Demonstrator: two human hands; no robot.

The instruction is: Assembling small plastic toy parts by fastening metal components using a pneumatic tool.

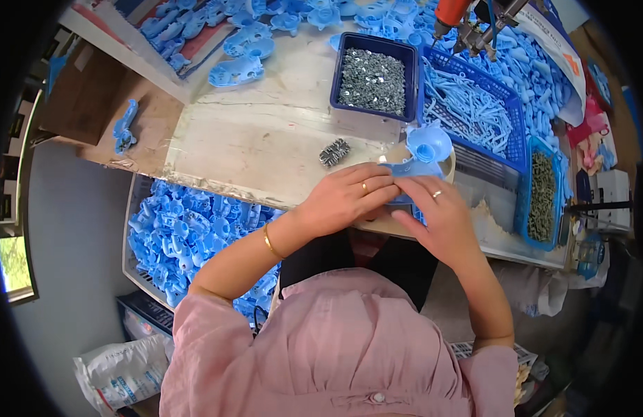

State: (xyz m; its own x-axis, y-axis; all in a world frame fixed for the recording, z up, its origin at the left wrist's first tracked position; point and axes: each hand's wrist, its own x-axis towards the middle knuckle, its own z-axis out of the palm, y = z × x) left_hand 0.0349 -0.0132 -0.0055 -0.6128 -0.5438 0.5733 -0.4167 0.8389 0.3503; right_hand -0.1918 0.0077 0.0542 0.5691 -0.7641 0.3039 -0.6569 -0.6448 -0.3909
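A light blue moulded plastic part [413,167] with a round cup-like end lies at the front edge of the worktable. My left hand [352,194] reaches over its near left side, fingers closed on it. From the right, my right hand [436,215] grips the near edge with bent fingers and thumb. The fingers partly cover the part, so its near end is hidden. Just beyond my left hand sits a small pile of dark metal pieces [334,152]. A dark blue tray [334,82] of small shiny metal pieces stands farther back.
Right of the tray is a blue basket [521,115] of thin blue plastic pieces, below an orange-and-metal tool [467,28]. A blue tray [559,198] of screw-like pieces stands far right. Blue parts [241,69] cover the back; a full crate [135,258] sits lower left.
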